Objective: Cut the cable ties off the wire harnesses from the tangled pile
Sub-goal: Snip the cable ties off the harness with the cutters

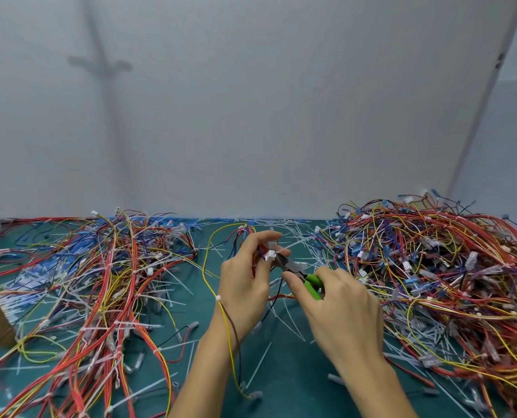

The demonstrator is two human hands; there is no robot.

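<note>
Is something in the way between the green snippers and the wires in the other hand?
Nothing visible. The right hand holds the green cutters with their tip right at the wire harness that the left hand holds up, beside its white connector.

**Cutters up against a harness**

The left hand (245, 285) pinched a small harness (244, 234) with a white connector (270, 255). The right hand (341, 303) gripped green-handled cutters (296, 270), nose right by that connector. A yellow wire (209, 285) hung over the left wrist. A big tangled pile (447, 267) sat on the right and a flatter spread (100, 282) on the left, with loose white ties (296, 233) all over the green mat (281, 372).
</note>
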